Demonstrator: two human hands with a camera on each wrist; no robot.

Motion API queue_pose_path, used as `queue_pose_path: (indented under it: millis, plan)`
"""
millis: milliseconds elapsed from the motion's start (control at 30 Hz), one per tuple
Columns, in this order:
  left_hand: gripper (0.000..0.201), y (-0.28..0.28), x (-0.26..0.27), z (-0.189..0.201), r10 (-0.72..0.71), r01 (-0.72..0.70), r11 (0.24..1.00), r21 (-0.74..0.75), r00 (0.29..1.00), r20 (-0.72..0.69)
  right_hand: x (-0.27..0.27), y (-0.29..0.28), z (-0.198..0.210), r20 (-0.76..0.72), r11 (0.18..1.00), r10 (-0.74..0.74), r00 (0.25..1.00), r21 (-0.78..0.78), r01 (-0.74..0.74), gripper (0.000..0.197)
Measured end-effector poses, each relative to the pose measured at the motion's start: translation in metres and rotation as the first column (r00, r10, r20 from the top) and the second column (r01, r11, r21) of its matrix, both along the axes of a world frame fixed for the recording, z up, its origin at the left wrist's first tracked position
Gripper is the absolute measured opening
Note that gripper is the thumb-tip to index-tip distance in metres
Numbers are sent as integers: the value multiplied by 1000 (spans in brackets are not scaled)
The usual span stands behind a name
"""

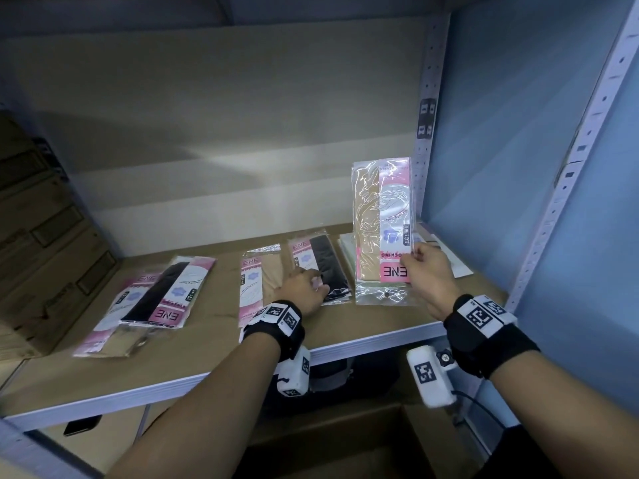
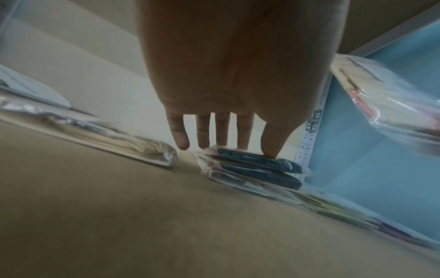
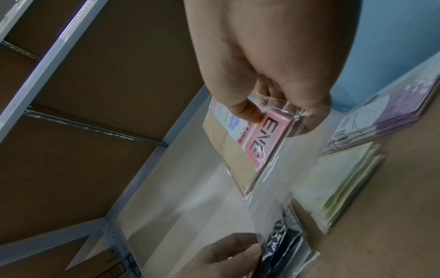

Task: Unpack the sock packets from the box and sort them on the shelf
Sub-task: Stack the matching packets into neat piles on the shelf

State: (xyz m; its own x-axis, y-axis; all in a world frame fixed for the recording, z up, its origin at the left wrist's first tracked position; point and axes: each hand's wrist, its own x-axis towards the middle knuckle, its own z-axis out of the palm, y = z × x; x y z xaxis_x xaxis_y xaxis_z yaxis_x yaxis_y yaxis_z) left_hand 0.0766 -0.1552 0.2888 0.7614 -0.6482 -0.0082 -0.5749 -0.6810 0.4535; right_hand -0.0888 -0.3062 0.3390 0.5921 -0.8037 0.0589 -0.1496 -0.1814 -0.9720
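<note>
Pink-labelled sock packets lie in groups on the brown shelf (image 1: 207, 357). My right hand (image 1: 427, 267) pinches a beige sock packet (image 1: 380, 229) by its lower edge and holds it upright above the shelf; in the right wrist view the thumb (image 3: 245, 110) presses on the packet's (image 3: 252, 144) pink label. My left hand (image 1: 304, 288) rests with straight fingers (image 2: 202, 135) on a small stack of black sock packets (image 2: 259, 167), which in the head view lie mid-shelf (image 1: 328, 267). A beige packet (image 1: 256, 281) lies just left of that stack. A mixed pile of black and beige packets (image 1: 155, 299) sits further left.
Pale packets (image 3: 340, 184) and purple-labelled ones (image 3: 381, 116) lie stacked at the shelf's right end. Stacked cardboard boxes (image 1: 52, 236) stand at the left. A perforated post (image 1: 427, 133) and blue wall bound the right. An open cardboard box (image 1: 345, 440) sits below the shelf.
</note>
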Motion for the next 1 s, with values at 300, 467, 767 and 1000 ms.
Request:
queue_pose_path:
  millis: [300,467,767,1000]
  plan:
    - [32,-6,-30,22,-49,20,846,-533,998,-41,4,6,-4,-15,1000,28,1000,5,-27,13]
    - [27,-25,-47,39,-157,-75,750,-657,945,-287,5,17,-3,31,997,65,997,49,-66,12]
    - [18,-13,-39,56,-110,-32,783,-621,976,-189,-5,10,7,144,943,-108,984,-298,147,38]
    - [17,-1,-31,86,-138,191,927,-323,974,179,-12,5,22,-164,479,-115,980,-873,-90,50]
